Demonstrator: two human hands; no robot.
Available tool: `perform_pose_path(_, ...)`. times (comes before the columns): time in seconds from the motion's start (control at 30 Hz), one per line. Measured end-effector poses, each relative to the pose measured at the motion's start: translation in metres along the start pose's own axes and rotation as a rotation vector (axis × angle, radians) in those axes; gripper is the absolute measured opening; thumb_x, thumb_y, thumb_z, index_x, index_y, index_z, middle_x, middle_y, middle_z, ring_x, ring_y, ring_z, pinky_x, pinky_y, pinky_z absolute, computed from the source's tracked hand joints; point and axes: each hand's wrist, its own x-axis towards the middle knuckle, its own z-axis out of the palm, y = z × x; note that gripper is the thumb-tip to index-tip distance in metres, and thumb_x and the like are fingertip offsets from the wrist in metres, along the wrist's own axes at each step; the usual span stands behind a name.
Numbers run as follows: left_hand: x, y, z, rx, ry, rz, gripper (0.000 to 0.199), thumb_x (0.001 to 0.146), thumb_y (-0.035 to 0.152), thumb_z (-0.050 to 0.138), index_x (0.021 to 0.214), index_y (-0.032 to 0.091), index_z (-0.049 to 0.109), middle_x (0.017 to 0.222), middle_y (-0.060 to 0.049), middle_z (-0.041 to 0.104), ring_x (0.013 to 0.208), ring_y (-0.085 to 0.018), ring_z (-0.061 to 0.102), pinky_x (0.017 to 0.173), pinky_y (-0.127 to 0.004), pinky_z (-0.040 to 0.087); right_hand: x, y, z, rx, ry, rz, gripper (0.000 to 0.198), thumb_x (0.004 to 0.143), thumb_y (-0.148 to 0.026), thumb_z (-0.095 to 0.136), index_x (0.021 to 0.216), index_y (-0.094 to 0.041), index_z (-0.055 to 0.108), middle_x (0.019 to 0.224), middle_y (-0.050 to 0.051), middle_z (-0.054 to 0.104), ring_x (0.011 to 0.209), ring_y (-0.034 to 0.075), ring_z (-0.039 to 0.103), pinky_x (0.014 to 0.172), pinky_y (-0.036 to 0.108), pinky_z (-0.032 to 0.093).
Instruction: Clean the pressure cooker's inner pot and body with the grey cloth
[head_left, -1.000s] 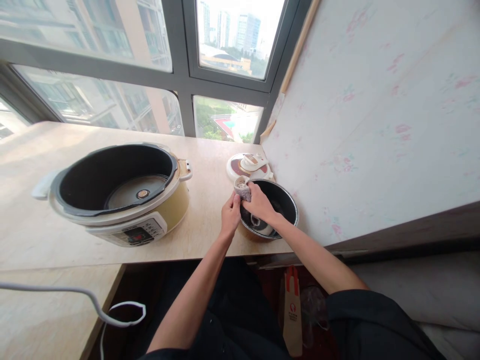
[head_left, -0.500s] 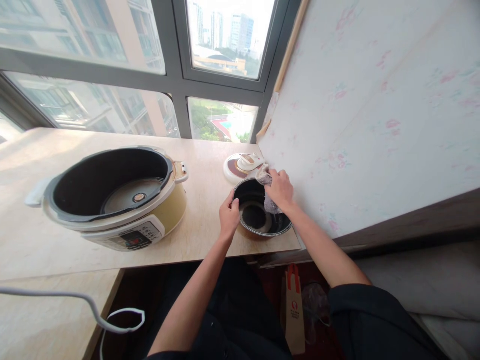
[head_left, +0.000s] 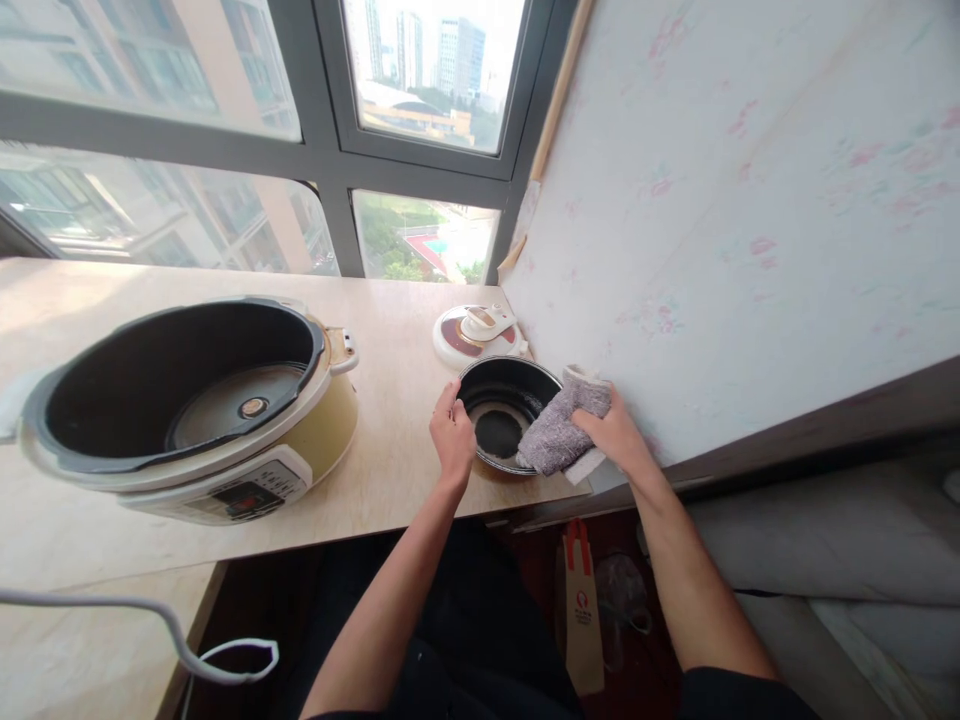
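Where the wooden counter [head_left: 390, 480] meets the papered wall [head_left: 712, 200], a person stands with both bare forearms stretched out over the ledge.

Left hand [head_left: 452, 432]: fingers curled over the near-left rim of a small black inner pot [head_left: 501, 432], gripping that rim.

Right hand [head_left: 616, 430]: closed on a grey cloth [head_left: 556, 432], pressing it against the pot's right rim and wall; the cloth drapes from the rim down into the bowl. A white edge of fabric shows just under the wrist.

Inner pot: sits on the counter between the two hands, mouth upward, hard by the wall.

Beyond the fingertips of both hands, just past the pot: a white round lid [head_left: 475, 335] with a brown ring, lying flat on the counter.

Well to the left of the left hand: a cream electric cooker [head_left: 187, 410], open, dark cavity showing, control panel facing the person.

Below the left forearm, off the counter's edge: a white cord [head_left: 187, 640]. Below the right forearm, on the floor: a brown paper bag [head_left: 581, 610].
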Motion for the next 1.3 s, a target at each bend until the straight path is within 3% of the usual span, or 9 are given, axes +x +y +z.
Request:
perform_pose_path(0.17,-0.002,0.007,-0.011,0.221,-0.033,0.332,0.039,0.093,0.013,0.042,0.119,0.020,0.071,0.149,-0.009,0.051,0.146,-0.024,0.036,0.121,-0.044,0.029,-0.045,0.007,-0.002,0.517,0.413,-0.002,0.052,0.062,-0.034,0.079,0.108,-0.015,0.064,0.101,0.006,0.069,0.094,0.025,0.066,0.093,0.046,0.053)
perform_pose_path(0.3,-0.027,0.036,-0.011,0.406,-0.449,0.703,0.033,0.097,0.022,0.045,0.122,0.022,0.067,0.125,-0.011,0.067,0.136,-0.026,0.050,0.117,-0.044,0.031,-0.074,-0.004,-0.015,0.683,0.740,-0.094,0.055,0.058,-0.025,0.081,0.111,-0.019,0.065,0.105,0.003,0.069,0.102,0.028,0.067,0.096,0.053,0.053)
perform_pose_path(0.4,-0.052,0.050,0.001,0.642,-0.799,0.784,0.042,0.095,0.045,0.054,0.123,0.014,0.065,0.102,-0.018,0.072,0.107,-0.033,0.067,0.092,-0.044,0.047,-0.085,0.001,-0.024,0.680,0.750,-0.128,0.053,0.058,-0.022,0.081,0.109,-0.019,0.067,0.109,0.004,0.070,0.105,0.030,0.067,0.096,0.056,0.053)
perform_pose_path(0.53,-0.070,0.044,0.015,0.973,-0.938,0.671,0.033,0.099,0.037,0.048,0.097,0.013,0.070,0.081,-0.018,0.072,0.081,-0.032,0.071,0.069,-0.039,0.046,-0.091,0.027,-0.017,0.595,0.696,-0.123,0.047,0.059,-0.025,0.086,0.102,-0.013,0.071,0.105,0.008,0.071,0.104,0.030,0.068,0.101,0.053,0.050)
perform_pose_path(0.7,-0.058,0.045,0.006,1.067,-0.917,0.644,0.039,0.101,0.038,0.040,0.090,0.018,0.072,0.078,-0.014,0.073,0.076,-0.029,0.071,0.061,-0.032,0.040,-0.098,0.052,0.011,0.570,0.667,-0.070,0.049,0.065,-0.030,0.085,0.108,-0.012,0.070,0.108,0.011,0.071,0.101,0.028,0.068,0.098,0.050,0.051)
perform_pose_path(0.83,-0.037,0.064,-0.012,1.000,-0.796,0.564,0.037,0.097,0.045,0.046,0.085,0.024,0.075,0.080,-0.009,0.074,0.076,-0.025,0.070,0.060,-0.030,0.035,-0.106,0.039,0.036,0.495,0.622,-0.061,0.044,0.075,-0.034,0.079,0.111,-0.013,0.067,0.104,0.011,0.069,0.096,0.025,0.067,0.092,0.047,0.053)
perform_pose_path(1.07,-0.019,0.074,-0.038,0.732,-0.714,0.513,0.026,0.086,0.028,0.052,0.082,0.022,0.077,0.068,-0.006,0.070,0.059,-0.016,0.059,0.057,-0.028,0.031,-0.115,-0.026,0.063,0.137,0.530,-0.512,0.038,0.081,-0.022,0.068,0.119,-0.021,0.065,0.109,0.011,0.057,0.104,0.026,0.059,0.092,0.046,0.051)
perform_pose_path(1.2,-0.022,0.063,-0.056,0.500,-0.639,0.515,0.037,0.090,0.040,0.052,0.069,0.017,0.073,0.053,-0.002,0.057,0.049,-0.010,0.044,0.053,-0.025,0.029,-0.083,-0.039,0.055,0.219,0.579,-0.426,0.036,0.079,-0.021,0.060,0.115,-0.018,0.064,0.111,0.011,0.059,0.104,0.026,0.059,0.095,0.044,0.048)
perform_pose_path(1.3,-0.024,0.055,-0.069,0.394,-0.571,0.500,0.042,0.091,0.041,0.053,0.062,0.015,0.067,0.048,0.000,0.050,0.048,-0.008,0.041,0.051,-0.023,0.029,-0.044,-0.038,0.041,0.344,0.390,-0.272,0.032,0.075,-0.024,0.056,0.105,-0.017,0.064,0.099,0.006,0.064,0.093,0.023,0.060,0.089,0.038,0.048)
